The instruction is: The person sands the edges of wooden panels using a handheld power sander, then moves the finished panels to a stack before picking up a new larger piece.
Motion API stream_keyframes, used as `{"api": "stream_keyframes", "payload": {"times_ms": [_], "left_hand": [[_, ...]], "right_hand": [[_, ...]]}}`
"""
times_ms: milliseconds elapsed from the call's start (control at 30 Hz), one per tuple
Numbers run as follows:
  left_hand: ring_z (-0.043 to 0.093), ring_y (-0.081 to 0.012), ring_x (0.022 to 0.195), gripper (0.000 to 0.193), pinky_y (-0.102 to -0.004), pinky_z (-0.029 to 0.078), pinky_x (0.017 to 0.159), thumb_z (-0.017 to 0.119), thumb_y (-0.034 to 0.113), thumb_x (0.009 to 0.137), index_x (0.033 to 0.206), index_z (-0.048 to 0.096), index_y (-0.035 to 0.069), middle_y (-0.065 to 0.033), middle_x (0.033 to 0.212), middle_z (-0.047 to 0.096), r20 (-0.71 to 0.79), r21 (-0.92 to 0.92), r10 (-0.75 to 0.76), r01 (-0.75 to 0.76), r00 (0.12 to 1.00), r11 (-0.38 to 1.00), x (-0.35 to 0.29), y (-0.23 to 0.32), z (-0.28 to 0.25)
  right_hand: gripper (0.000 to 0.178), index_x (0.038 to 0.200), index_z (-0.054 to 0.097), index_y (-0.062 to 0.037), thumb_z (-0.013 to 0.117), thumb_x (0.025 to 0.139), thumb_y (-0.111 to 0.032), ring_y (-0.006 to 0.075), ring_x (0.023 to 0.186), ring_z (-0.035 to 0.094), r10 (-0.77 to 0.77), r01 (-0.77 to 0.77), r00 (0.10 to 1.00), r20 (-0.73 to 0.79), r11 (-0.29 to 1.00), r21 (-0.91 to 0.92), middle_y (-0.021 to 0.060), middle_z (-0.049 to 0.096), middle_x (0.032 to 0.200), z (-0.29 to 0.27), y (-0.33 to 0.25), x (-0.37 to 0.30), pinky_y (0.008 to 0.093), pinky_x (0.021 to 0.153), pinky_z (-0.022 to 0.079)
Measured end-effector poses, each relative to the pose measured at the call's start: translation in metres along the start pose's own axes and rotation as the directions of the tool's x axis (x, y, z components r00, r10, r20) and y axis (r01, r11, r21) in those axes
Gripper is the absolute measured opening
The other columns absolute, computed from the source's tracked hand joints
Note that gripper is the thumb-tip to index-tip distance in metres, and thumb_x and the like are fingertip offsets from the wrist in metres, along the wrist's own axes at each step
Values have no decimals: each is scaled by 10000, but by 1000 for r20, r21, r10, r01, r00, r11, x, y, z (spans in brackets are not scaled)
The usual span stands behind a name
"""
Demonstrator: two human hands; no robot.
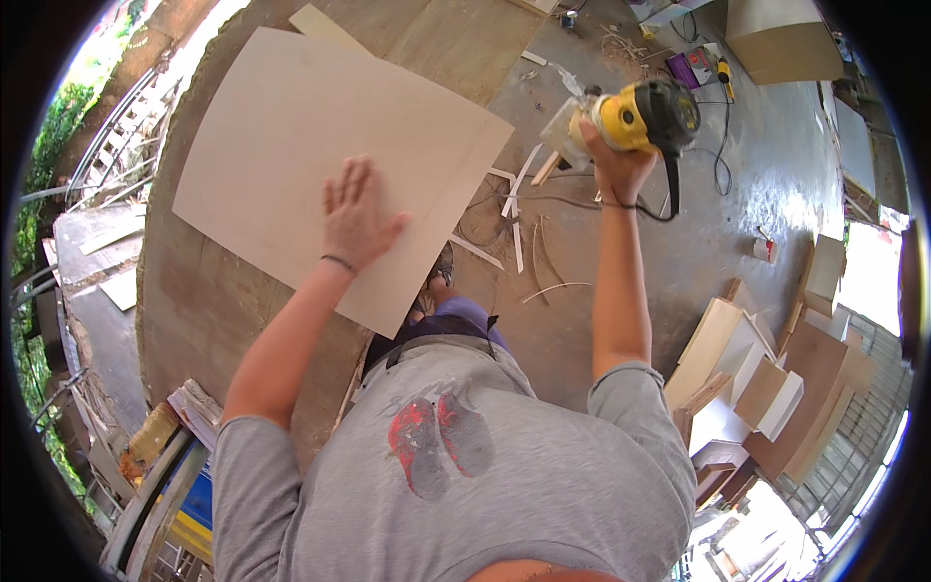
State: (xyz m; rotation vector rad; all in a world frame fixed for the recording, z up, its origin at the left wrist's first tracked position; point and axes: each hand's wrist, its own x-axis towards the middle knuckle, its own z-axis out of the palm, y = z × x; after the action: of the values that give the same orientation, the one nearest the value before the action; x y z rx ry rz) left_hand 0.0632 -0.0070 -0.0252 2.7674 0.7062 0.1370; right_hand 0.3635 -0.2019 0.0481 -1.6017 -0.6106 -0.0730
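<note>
A large pale board [291, 145] lies in front of me, reaching from my waist out to the far left. Over its right half is my left hand [361, 215], palm down with the fingers stretched out; whether it presses on the surface or hovers just above I cannot tell. My right hand [621, 167] grips a yellow and black handheld router [630, 116], held up in the air to the right of the board. The router's clear base points left, and its black cord [671, 189] hangs down by my wrist.
White strips [519, 209] and cords lie on the floor beside the board. Wooden box pieces [722, 354] are stacked at the right. A small white and red can [764, 248] stands nearby. A large box [782, 39] and a purple box [687, 70] are at the far right.
</note>
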Motion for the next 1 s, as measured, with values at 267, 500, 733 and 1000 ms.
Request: {"api": "stream_keyframes", "payload": {"times_ms": [267,500,733,1000], "left_hand": [[235,-287,1383,647,-528,140,1113,609,336,782,1331,418,50,-129,1440,326,14,-66,340,-338,940,939,128,103,39],[214,-305,1387,556,-516,195,1112,538,169,803,1329,413,39,-131,1455,287,-67,-148,281,-288,957,946,93,98,51],[212,-280,1400,520,-496,181,1120,510,128,822,1327,433,31,-122,1462,311,29,-198,220,-210,975,957,-50,65,8],[238,-243,1395,488,-467,184,1129,510,105,814,1298,474,46,-89,1460,335,-31,-292,158,-160,987,943,-118,58,15]], "right_hand": [[639,1164,530,-3,843,608,-46,200,1013,584,41,-20,980,-194,994,108,92,584,1133,-57,-25,-92,332,904,476],[803,1292,386,20,827,625,-58,255,1122,524,148,-142,941,-306,989,42,141,489,1257,-102,-43,-152,380,971,440],[767,1311,368,47,782,685,-113,268,1097,544,200,-207,923,-328,978,12,161,504,1235,-117,-57,-182,377,955,451],[731,1270,407,43,800,670,-96,253,1074,552,161,-156,975,-150,987,47,148,521,1202,-107,-80,-192,369,942,457]]}}
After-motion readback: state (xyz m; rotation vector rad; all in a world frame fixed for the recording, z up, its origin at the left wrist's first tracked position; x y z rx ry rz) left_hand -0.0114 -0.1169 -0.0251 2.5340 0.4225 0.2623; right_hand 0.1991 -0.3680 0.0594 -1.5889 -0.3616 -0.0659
